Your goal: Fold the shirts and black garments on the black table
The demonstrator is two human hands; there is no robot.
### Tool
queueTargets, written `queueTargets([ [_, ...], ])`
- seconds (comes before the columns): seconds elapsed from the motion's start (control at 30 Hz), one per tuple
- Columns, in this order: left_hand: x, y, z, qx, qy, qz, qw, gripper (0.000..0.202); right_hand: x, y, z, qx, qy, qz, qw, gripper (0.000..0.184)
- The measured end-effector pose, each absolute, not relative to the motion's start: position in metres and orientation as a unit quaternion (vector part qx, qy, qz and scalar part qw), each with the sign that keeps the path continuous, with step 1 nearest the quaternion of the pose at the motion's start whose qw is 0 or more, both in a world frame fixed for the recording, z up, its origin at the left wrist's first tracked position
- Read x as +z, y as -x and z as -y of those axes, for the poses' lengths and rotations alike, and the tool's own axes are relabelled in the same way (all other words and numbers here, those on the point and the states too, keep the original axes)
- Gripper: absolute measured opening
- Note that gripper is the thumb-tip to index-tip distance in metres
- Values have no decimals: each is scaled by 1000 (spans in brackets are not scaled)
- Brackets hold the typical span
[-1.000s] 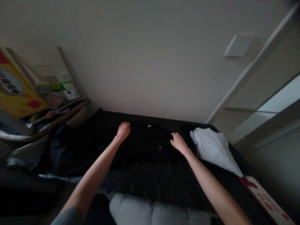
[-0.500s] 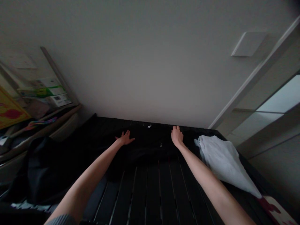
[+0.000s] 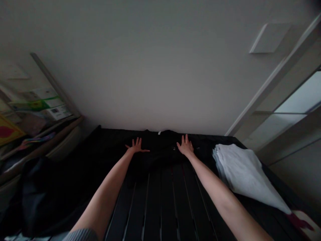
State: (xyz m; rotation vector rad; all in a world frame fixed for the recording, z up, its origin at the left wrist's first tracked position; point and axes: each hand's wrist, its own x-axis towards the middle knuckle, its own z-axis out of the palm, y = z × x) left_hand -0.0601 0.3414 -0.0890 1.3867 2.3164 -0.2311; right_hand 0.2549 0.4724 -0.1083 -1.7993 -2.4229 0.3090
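Observation:
A black garment (image 3: 160,147) lies spread across the far end of a dark slatted surface (image 3: 155,207), close to the wall. It shows a small white tag at its far edge and shiny metal bits near the middle; its outline is hard to make out in the dim light. My left hand (image 3: 136,146) rests flat on its left part with fingers spread. Farther right, my right hand (image 3: 186,146) also lies palm down on the black cloth, fingers stretched out. Neither hand grips anything.
To the right lies a folded white cloth (image 3: 243,170), with a red and cream item (image 3: 304,222) nearer me. Dark fabric (image 3: 37,194) is heaped at left, before a shelf (image 3: 65,134) holding boxes. A pale wall (image 3: 160,67) closes off the far side.
My right hand has opened from a closed grip and now lies flat, slightly farther left. My left hand stays spread. The garment's far edge now bulges up near the tag.

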Motion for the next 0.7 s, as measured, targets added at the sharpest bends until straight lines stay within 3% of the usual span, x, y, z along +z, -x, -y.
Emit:
queueTargets([
  [0.13,-87,57,-340,-80,-496,-838,214,123,-79,-229,-437,91,535,825,158,62],
  [0.23,-87,57,-340,-80,-491,-841,212,118,-54,-196,-390,194,370,884,209,56],
  [0.37,-89,61,-341,-94,-497,-833,222,110,-31,-164,-333,244,191,943,122,67],
  [0.53,-85,61,-341,-94,-512,-825,221,118,-23,-179,-298,151,139,978,47,19],
  [0.7,-78,57,-341,-100,-506,-825,232,128,-7,-257,-270,232,11,973,12,18],
])
